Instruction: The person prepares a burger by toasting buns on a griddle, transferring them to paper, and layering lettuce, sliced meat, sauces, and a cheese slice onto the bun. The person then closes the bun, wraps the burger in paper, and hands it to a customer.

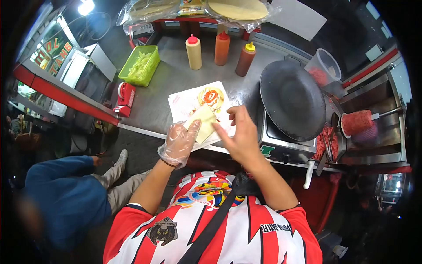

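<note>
My left hand (181,138), in a clear plastic glove, grips a folded pale flatbread (203,124) with the thumb on top. My right hand (241,136) is bare; its thumb reaches to the flatbread's right edge while the other fingers are bent and apart from it. Beneath lies white wrapping paper (178,108) with red marks. On that paper, just beyond the flatbread, shows a round yellowish patch with red sauce (212,97); I cannot tell whether it is food or print. The folded flatbread hides part of the paper.
Three sauce bottles (221,50) stand behind the paper. A green basket of shredded lettuce (140,66) and a red tape dispenser (125,99) are at left. At right are a black pan (292,99), red meat (357,123) and a white-handled knife (308,176). A seated person (70,193) is lower left.
</note>
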Demonstrator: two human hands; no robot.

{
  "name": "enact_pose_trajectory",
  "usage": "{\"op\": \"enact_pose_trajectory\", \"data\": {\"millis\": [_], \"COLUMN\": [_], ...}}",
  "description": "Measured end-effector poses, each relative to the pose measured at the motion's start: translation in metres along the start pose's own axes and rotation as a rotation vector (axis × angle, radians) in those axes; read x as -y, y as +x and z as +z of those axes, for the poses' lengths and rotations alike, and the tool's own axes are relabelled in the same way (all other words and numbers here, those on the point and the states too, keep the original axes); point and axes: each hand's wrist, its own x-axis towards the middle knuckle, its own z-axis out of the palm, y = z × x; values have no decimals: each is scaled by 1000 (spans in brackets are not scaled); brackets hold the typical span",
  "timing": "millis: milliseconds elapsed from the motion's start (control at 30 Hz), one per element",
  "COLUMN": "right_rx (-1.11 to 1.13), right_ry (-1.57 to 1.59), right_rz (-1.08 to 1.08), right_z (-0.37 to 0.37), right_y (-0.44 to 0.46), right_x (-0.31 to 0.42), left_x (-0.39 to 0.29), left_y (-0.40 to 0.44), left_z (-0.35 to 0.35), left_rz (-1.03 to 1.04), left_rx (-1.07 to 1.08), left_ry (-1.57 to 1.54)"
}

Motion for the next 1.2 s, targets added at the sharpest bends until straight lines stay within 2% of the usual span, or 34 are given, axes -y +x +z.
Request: {"op": "enact_pose_trajectory", "data": {"millis": [67,133,167,233,333,367,400,467,567,600,667,700,733,800,833,933,1000,1067,1100,1200], "right_rx": [-27,1,47,110,102,134,252,301,-115,-130,-163,-211,-201,-173,-159,70,47,28,17,41], "right_ry": [-119,-214,-244,-279,-287,-171,26,179,22,-91,-310,-367,-291,-135,-98,327,411,444,430,423], "right_rz": [-9,-40,-68,-178,-127,-3,209,333,56,-50,-249,-220,-190,-136,0,138,143,173,209,285], "right_z": [14,19,19,14,-2,-17,-29,-28,-20,-16,-3,7,12,23,20,11,21,37,45,61], "right_y": [-3,-6,-9,-10,-4,3,9,7,-2,2,5,11,15,20,18,15,13,14,13,6], "right_x": [6,-4,-13,-26,-46,-46,-46,-58,-29,-17,6,5,-5,-16,-17,-23,-20,-13,-8,-5], "left_x": [6,-7,-9,-8,-8,-9,-11,-15,-19,-17,-16,-15,-14,-9,-1,3,30,36,19,30], "left_y": [1,3,5,9,9,9,9,5,9,8,0,-2,-4,-7,-9,-15,-2,14,10,4], "left_z": [10,19,19,14,7,6,5,8,9,9,12,13,15,16,14,-5,-11,-14,0,30], "left_rz": [242,53,108,57,-12,-18,-24,70,111,97,189,180,171,28,110,-9,173,-4,-150,-6], "left_rx": [-131,-194,-224,-184,-87,-56,-25,-70,-80,-69,-78,-64,-49,0,18,196,187,177,66,273], "left_ry": [-87,-346,-335,-337,-323,-331,-340,-279,-326,-363,-241,-213,-185,-202,-250,-589,-134,-89,-652,-1315]}}
